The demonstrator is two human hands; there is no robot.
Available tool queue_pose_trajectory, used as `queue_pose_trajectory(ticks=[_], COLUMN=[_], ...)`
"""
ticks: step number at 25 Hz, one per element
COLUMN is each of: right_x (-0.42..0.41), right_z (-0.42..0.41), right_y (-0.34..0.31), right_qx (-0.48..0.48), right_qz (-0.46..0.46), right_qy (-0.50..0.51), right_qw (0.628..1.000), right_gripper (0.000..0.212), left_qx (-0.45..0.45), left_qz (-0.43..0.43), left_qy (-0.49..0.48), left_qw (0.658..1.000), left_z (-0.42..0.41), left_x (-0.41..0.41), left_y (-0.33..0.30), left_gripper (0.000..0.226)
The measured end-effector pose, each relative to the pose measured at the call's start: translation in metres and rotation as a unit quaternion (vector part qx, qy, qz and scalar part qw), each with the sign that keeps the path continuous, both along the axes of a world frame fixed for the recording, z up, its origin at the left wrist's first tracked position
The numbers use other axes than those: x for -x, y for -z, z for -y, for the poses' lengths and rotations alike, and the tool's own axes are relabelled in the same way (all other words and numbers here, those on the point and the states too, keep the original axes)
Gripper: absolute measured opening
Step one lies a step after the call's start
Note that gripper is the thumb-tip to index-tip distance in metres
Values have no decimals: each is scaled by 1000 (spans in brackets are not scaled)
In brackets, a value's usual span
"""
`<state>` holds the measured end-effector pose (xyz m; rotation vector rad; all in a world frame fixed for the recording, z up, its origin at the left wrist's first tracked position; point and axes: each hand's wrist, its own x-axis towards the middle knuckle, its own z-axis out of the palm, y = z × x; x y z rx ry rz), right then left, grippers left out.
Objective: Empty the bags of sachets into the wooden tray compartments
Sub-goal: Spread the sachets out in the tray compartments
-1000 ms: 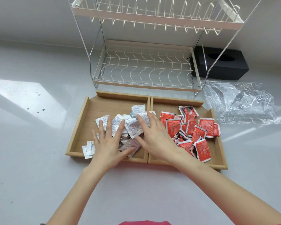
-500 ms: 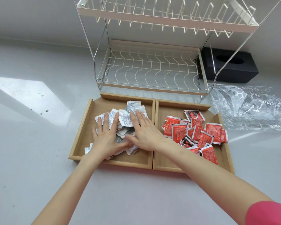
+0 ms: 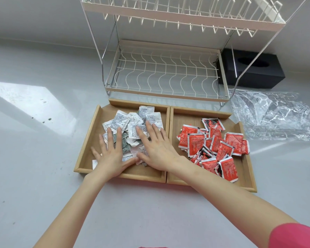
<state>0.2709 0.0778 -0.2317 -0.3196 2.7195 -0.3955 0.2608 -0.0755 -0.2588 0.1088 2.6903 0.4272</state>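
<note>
A wooden tray (image 3: 121, 175) with two compartments lies on the white counter. Its left compartment holds a pile of white sachets (image 3: 132, 120); the right compartment (image 3: 200, 112) holds several red sachets (image 3: 213, 145). My left hand (image 3: 111, 156) lies flat, fingers spread, on the near left part of the white pile. My right hand (image 3: 157, 149) lies flat beside it on the pile's right part, near the divider. Neither hand grips anything. One white sachet (image 3: 94, 163) peeks out under my left hand at the tray's near left.
An empty clear plastic bag (image 3: 272, 115) lies crumpled right of the tray. A two-tier wire dish rack (image 3: 165, 76) stands just behind the tray, and a black box (image 3: 252, 68) sits behind the rack's right side.
Both hands have pushed the white sachets farther into the left compartment, away from its near edge. The camera has moved closer.
</note>
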Motion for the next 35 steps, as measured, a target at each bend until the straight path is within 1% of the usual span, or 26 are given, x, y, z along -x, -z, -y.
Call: queue_pose_trajectory(ticks=[3,6,10,13,17,19,25,27,30,32,35], right_x=[-4,-13,-25,-32,-47,-52,-74,-79,-87,-93,-98], right_z=[-6,-13,-26,-37,-56,-66,-126,-151,-192,-220,-266], right_y=[-3,-8,-14,-21,-31,-35,-44,-45,-48,-51,-52], right_qx=[24,41,45,42,50,55,69,65,66,73,65], right_qz=[-19,-42,-67,-78,-108,-121,-137,-141,-141,-132,-124], right_qy=[7,1,10,25,46,58,124,142,165,175,178], right_qw=[1000,998,997,996,992,989,980,978,974,973,974], right_gripper=[71,67,65,65,63,63,62,63,63,63,63], left_qx=[-13,-17,-4,2,-15,-25,-50,-59,-82,-101,-164], left_qz=[-16,-29,-58,-101,-157,-168,-190,-184,-182,-190,-168], left_qy=[3,4,21,44,56,62,112,130,144,151,144], left_qw=[1000,999,998,994,986,984,974,973,969,965,961], left_z=[-1,0,-6,-16,-35,-44,-101,-125,-167,-196,-245], left_x=[3,2,0,-3,-8,-10,-24,-26,-30,-35,-43], left_y=[2,0,-10,-23,-40,-48,-65,-68,-73,-78,-81], left_gripper=[106,110,108,97,77,71,67,64,66,68,55])
